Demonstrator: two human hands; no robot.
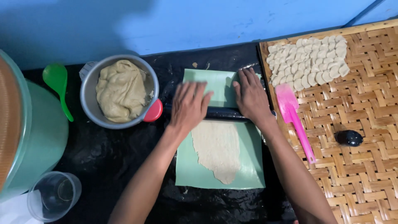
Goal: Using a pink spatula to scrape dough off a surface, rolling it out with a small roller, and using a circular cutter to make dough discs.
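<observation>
Both hands lie flat and open on a dark rolling pin (224, 113), so there is no closed grip: the left hand (188, 105) and right hand (251, 97) press down with palms and spread fingers, which lets the pin turn freely under them. Below the pin a thin sheet of dough (217, 151) stretches toward the person over a green mat (248, 166) that keeps it off the black table (107, 157). Left of the mat, a metal bowl (89, 99) holds a lump of dough within reach. At right, a woven tray (365, 137) carries rows of small cut pieces (309, 62) and a pink scraper (292, 114).
</observation>
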